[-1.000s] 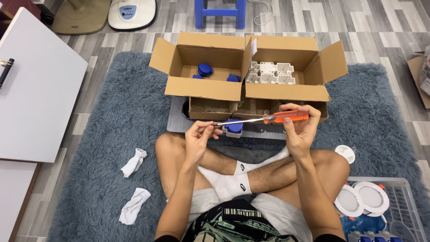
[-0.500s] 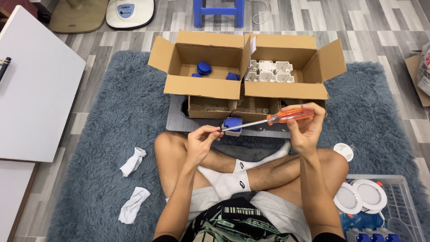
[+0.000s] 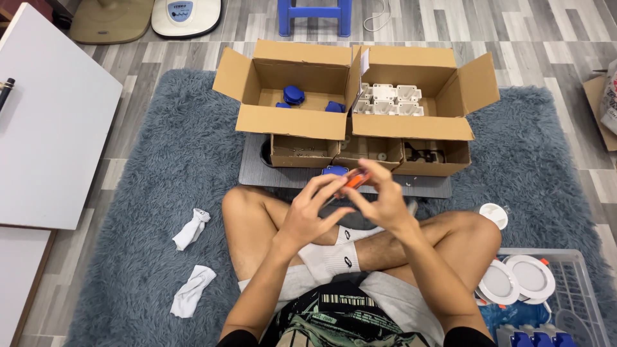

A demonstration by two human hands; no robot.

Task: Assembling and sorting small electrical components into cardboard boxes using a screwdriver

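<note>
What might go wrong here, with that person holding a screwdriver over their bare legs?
The orange-handled screwdriver sits between the left hand and the right hand, above bare crossed legs; a slip might jab a finger or thigh. Anything small that drops could vanish into the shaggy blue-grey rug. The open cardboard boxes stand close ahead, so a wide elbow swing might knock them.

Bare arms and bare legs are seen, and no sleeves are worn below the elbow. White socks (image 3: 334, 257) with a small dark mark are worn on the feet. Light grey shorts (image 3: 392, 299) and a black shirt (image 3: 340, 321) with a pale printed design are worn.
</note>
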